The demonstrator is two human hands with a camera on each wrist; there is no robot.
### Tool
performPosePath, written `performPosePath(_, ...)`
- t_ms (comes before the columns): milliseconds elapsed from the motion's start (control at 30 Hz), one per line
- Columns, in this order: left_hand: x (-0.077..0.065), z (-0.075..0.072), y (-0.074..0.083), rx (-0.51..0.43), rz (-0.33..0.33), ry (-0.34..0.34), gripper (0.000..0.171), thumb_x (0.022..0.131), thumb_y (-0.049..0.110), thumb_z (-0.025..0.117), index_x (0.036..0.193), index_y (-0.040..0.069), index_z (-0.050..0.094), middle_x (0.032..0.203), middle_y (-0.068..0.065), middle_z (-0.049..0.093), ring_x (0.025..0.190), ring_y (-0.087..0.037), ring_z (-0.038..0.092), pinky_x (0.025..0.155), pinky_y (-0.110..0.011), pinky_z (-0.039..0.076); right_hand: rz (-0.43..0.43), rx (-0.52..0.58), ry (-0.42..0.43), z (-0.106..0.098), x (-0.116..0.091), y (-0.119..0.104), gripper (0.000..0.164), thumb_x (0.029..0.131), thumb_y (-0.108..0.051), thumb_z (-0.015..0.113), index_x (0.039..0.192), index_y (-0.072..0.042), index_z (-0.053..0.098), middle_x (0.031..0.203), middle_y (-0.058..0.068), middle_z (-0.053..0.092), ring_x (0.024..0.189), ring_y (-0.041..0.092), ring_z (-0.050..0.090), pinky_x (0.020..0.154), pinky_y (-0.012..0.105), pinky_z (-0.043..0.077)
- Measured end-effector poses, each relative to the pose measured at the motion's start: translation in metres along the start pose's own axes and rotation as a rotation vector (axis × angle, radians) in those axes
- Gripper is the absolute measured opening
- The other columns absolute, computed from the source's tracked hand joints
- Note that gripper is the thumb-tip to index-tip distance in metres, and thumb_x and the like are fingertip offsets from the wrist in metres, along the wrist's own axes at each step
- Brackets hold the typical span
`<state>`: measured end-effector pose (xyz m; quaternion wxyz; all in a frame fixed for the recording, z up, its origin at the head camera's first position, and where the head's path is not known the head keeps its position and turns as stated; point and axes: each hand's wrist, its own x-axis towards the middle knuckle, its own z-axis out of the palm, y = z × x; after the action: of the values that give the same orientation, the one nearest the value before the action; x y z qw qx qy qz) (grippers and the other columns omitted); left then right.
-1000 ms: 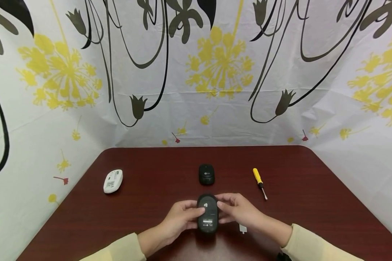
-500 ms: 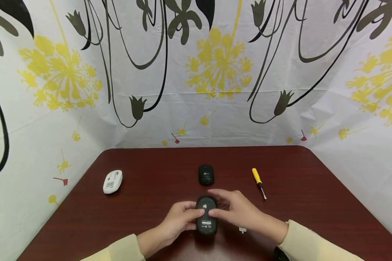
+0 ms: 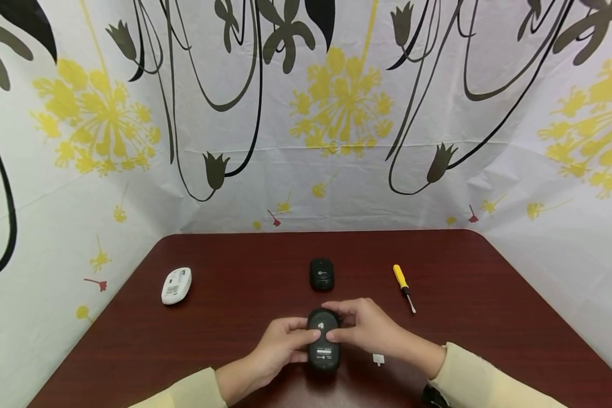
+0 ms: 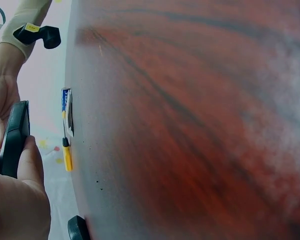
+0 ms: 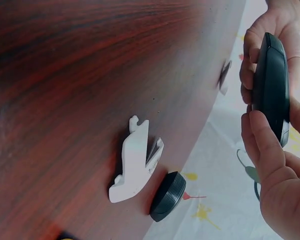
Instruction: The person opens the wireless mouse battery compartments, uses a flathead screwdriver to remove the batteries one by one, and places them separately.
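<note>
A dark computer mouse [image 3: 324, 352] is held up over the near middle of the table, its underside with printed labels facing up. My left hand [image 3: 280, 347] grips its left side, thumb on the underside and fingers around the edge. From the right, my right hand [image 3: 371, 327] holds it too, thumb pressed on the underside and fingertips at the far end. The right wrist view shows the mouse [image 5: 272, 85] edge-on between both hands. Below my right hand lies a white plastic piece [image 5: 135, 160], partly hidden by the hand in the head view.
A second black mouse [image 3: 322, 274] sits just beyond the hands. At the left lies a white mouse [image 3: 176, 285], underside up. A yellow-handled screwdriver [image 3: 400, 277] is on the right; a slim blue-labelled item [image 4: 65, 100] appears beside it in the left wrist view.
My right hand has shifted from the right edge of the mouse, its thumb moving onto the underside and its fingers to the far end. My left hand keeps its grip.
</note>
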<state>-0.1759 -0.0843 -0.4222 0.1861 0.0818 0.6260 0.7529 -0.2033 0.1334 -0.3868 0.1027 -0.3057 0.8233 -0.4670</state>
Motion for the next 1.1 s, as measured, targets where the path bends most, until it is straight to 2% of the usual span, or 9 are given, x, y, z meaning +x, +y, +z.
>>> performPosePath(233,-0.0005,0.0002,0.0005,0.007,-0.019,0.010,0.039,0.090,0.014,0.068,0.121,-0.009,0.060,0.102,-0.015,0.069,0.090,-0.023,0.069,0.074,-0.035,0.058,0.008,0.024,0.004,0.0026,-0.0001,0.0001,0.053,0.085,-0.014,0.077,0.131,0.001,0.058,0.112,0.010,0.068,0.094,0.010,0.067,0.074,0.025,0.056)
performPosePath(433,-0.0011,0.0004,-0.0013,0.010,-0.010,0.006,0.039,0.090,0.013,0.068,0.120,-0.010,0.061,0.104,-0.017,0.069,0.090,-0.024,0.069,0.074,-0.036,0.058,-0.013,0.035,0.013,0.0049,-0.0005,-0.0005,0.052,0.086,-0.013,0.075,0.131,0.005,0.057,0.114,0.013,0.067,0.097,0.011,0.067,0.076,0.025,0.056)
performPosePath(600,-0.0013,-0.0018,0.0000,0.007,0.003,-0.008,0.041,0.091,0.014,0.067,0.122,-0.011,0.059,0.107,-0.018,0.068,0.094,-0.026,0.068,0.076,-0.037,0.058,-0.042,0.036,0.041,0.0065,0.0001,0.0004,0.053,0.086,-0.015,0.075,0.133,-0.001,0.056,0.117,0.010,0.067,0.102,0.013,0.065,0.080,0.026,0.055)
performPosePath(767,-0.0017,-0.0029,0.0005,-0.002,0.005,-0.018,0.042,0.091,0.014,0.067,0.123,-0.012,0.058,0.109,-0.019,0.067,0.095,-0.027,0.068,0.077,-0.038,0.057,-0.102,-0.010,0.134,0.0073,0.0007,-0.0001,0.050,0.084,-0.015,0.077,0.131,-0.010,0.060,0.121,0.003,0.065,0.104,0.012,0.064,0.085,0.028,0.054)
performPosePath(933,-0.0021,-0.0035,0.0007,-0.005,-0.001,-0.015,0.041,0.091,0.014,0.067,0.122,-0.012,0.058,0.108,-0.019,0.067,0.094,-0.026,0.068,0.076,-0.037,0.058,-0.180,0.002,0.229,0.0070,0.0024,-0.0011,0.042,0.083,-0.009,0.077,0.124,-0.010,0.066,0.115,0.003,0.067,0.102,0.019,0.065,0.087,0.031,0.053)
performPosePath(1100,-0.0026,-0.0052,0.0023,0.005,-0.004,-0.013,0.041,0.092,0.015,0.066,0.122,-0.012,0.059,0.108,-0.019,0.068,0.094,-0.026,0.068,0.076,-0.038,0.058,-0.150,0.019,0.269,0.0045,0.0034,-0.0032,0.036,0.084,-0.012,0.077,0.119,-0.009,0.069,0.098,-0.001,0.070,0.092,0.016,0.066,0.088,0.037,0.053)
